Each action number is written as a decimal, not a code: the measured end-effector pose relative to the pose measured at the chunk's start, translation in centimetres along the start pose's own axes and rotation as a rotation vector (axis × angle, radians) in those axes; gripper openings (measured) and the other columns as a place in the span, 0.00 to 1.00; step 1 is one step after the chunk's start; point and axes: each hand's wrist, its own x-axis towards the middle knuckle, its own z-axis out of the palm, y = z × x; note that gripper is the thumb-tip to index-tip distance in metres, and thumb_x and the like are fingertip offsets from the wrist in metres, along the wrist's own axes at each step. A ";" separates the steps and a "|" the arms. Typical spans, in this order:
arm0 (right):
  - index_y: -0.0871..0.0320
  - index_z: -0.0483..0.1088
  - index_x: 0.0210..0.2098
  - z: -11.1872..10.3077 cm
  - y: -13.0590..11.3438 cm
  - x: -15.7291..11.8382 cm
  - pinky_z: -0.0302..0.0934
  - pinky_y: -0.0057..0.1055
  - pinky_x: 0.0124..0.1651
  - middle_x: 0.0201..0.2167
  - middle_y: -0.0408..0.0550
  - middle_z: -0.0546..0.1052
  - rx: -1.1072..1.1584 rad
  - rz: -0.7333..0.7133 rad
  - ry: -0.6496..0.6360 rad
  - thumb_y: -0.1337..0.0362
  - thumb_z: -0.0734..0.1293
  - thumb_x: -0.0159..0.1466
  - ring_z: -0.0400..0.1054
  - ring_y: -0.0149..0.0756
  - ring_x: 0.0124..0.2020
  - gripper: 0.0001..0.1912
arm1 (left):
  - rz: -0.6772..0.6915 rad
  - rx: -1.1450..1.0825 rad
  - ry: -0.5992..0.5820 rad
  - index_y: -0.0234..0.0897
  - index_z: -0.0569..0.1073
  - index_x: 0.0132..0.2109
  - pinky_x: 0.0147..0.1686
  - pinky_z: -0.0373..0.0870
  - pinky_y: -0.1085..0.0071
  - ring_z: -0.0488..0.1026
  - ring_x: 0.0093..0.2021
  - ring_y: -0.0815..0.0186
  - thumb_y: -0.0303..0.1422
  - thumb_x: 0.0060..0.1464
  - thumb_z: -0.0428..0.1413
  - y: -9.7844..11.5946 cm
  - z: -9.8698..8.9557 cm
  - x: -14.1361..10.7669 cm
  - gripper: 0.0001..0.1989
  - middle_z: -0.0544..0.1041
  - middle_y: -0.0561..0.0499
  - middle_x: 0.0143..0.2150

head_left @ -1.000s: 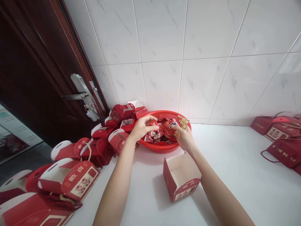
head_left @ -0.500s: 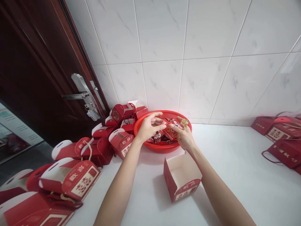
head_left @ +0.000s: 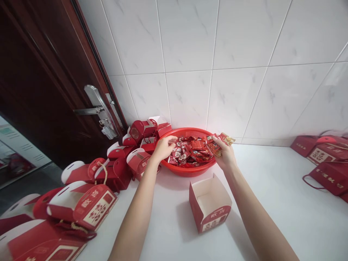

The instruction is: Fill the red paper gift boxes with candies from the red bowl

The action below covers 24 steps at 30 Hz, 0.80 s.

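Several small wrapped snack packets (head_left: 215, 148), red with a gold one sticking out on the right, are gripped in my right hand (head_left: 225, 155) above the basket's right rim. Over the left side of the red plastic basket (head_left: 187, 172) is my left hand (head_left: 165, 148), its fingers bent and a little apart, with nothing visible in them. Red wrapped sweets (head_left: 187, 152) lie heaped inside the basket. In front of it an open red gift box (head_left: 210, 204) with a pale inside stands upright on the white tabletop, between my forearms.
Many red gift boxes (head_left: 81, 206), some with rope handles, crowd the left side of the table. More dark red boxes (head_left: 326, 177) sit at the far right. A tiled wall (head_left: 239, 101) rises behind the basket, and a dark wooden door (head_left: 54, 72) is at the left.
My hands have moved apart. The right has carried its packets rightward to the basket's rim; the left has drawn back to the left side, uncovering more sweets.
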 end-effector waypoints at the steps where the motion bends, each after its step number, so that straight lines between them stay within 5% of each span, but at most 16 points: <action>1: 0.57 0.74 0.30 -0.1 0.1 0.1 0.73 0.31 0.35 0.29 0.42 0.81 0.006 0.007 0.005 0.68 0.80 0.44 0.76 0.36 0.31 0.16 | -0.042 0.116 -0.031 0.35 0.77 0.53 0.60 0.69 0.63 0.76 0.56 0.58 0.22 0.55 0.53 -0.4 0.2 0.1 0.19 0.80 0.44 0.55; 6: 0.58 0.75 0.30 -0.3 0.9 0.1 0.73 0.30 0.33 0.29 0.44 0.82 0.012 0.042 0.023 0.69 0.79 0.45 0.77 0.37 0.30 0.15 | -0.116 0.519 -0.195 0.37 0.74 0.61 0.61 0.66 0.64 0.68 0.65 0.52 0.25 0.55 0.58 -0.6 1.3 0.0 0.25 0.75 0.42 0.62; 9: 0.58 0.75 0.30 -0.3 1.0 0.1 0.74 0.30 0.33 0.29 0.44 0.82 0.008 0.048 0.010 0.69 0.79 0.45 0.77 0.37 0.30 0.14 | -0.139 0.636 -0.253 0.39 0.71 0.63 0.59 0.67 0.61 0.67 0.65 0.48 0.33 0.53 0.63 -0.1 1.5 -0.2 0.30 0.74 0.41 0.62; 13: 0.58 0.75 0.30 -0.2 0.9 0.1 0.73 0.30 0.33 0.29 0.43 0.82 0.017 0.054 0.006 0.70 0.79 0.45 0.77 0.37 0.30 0.14 | -0.169 0.663 -0.277 0.41 0.74 0.61 0.55 0.68 0.65 0.72 0.60 0.50 0.32 0.51 0.64 0.3 1.4 -0.2 0.29 0.76 0.43 0.60; 20: 0.59 0.76 0.30 -0.4 1.1 0.1 0.72 0.29 0.34 0.29 0.44 0.82 0.047 0.052 0.006 0.70 0.78 0.47 0.77 0.36 0.31 0.12 | -0.171 0.527 -0.108 0.39 0.74 0.60 0.56 0.67 0.66 0.72 0.60 0.53 0.32 0.57 0.60 -0.7 1.5 0.0 0.23 0.77 0.41 0.59; 24: 0.59 0.76 0.31 -0.4 1.0 0.1 0.72 0.29 0.35 0.30 0.43 0.82 0.054 0.048 -0.001 0.70 0.78 0.47 0.77 0.36 0.31 0.12 | -0.078 0.491 0.014 0.41 0.71 0.63 0.61 0.64 0.61 0.69 0.63 0.52 0.27 0.50 0.63 -0.6 1.5 -0.1 0.32 0.74 0.43 0.62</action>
